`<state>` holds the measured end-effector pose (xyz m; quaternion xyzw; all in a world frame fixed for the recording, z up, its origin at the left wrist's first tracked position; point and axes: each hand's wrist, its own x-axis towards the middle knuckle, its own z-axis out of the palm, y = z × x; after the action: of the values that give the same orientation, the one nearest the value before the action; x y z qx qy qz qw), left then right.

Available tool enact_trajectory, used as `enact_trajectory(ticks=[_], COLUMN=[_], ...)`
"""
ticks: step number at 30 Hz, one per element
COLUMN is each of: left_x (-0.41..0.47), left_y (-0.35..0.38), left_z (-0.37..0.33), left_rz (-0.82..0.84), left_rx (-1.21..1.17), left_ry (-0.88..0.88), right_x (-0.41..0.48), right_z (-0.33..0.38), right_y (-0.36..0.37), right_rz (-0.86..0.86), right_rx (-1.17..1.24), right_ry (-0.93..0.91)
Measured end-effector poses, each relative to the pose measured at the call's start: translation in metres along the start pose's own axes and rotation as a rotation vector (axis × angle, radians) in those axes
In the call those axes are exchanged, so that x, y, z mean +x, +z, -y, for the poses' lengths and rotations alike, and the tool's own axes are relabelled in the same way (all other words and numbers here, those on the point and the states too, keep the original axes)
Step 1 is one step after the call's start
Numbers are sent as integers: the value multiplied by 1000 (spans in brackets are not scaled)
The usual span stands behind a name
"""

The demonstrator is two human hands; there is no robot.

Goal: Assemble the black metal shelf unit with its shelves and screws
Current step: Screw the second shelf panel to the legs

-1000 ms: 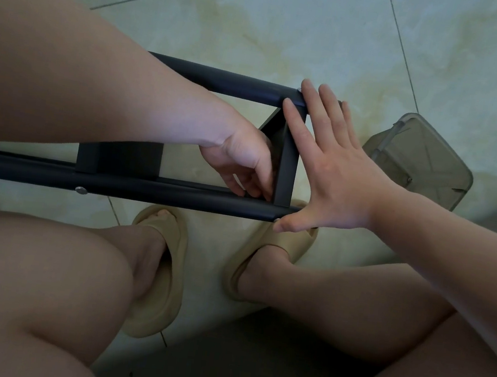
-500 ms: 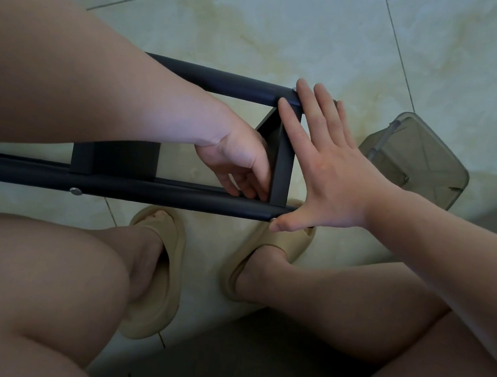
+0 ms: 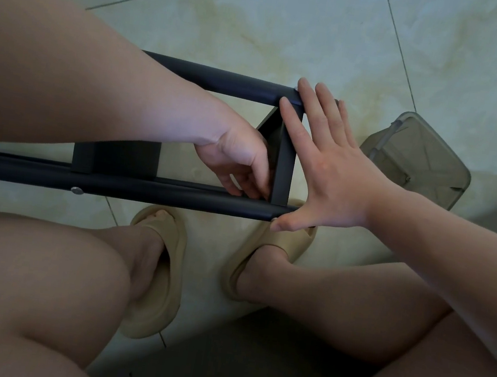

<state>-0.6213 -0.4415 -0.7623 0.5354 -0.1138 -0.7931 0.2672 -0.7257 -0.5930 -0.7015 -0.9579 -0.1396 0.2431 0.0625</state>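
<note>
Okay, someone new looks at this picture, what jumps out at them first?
A long black metal tube frame spans the middle, beyond the person's knees. The right hand presses flat, fingers straight, against its end crossbar, while the left hand reaches inside, fingers curled at the near corner. A smoky translucent plastic box sits on the pale tiled floor at right.

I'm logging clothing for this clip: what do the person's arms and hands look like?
The left hand and right hand are bare: no gloves, rings or watch visible. The left arm and right arm are uncovered as far as the view shows, no sleeve in sight.
</note>
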Motion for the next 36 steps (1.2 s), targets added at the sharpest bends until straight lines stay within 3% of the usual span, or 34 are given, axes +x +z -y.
enact_trajectory(ticks=[36], left_x=[0], left_y=[-1], left_z=[3], left_rz=[-2], left_rx=[49], left_ry=[-13], right_x=[3], right_z=[1], right_y=[0], right_rz=[-3], right_rx=[-1], right_ry=[3])
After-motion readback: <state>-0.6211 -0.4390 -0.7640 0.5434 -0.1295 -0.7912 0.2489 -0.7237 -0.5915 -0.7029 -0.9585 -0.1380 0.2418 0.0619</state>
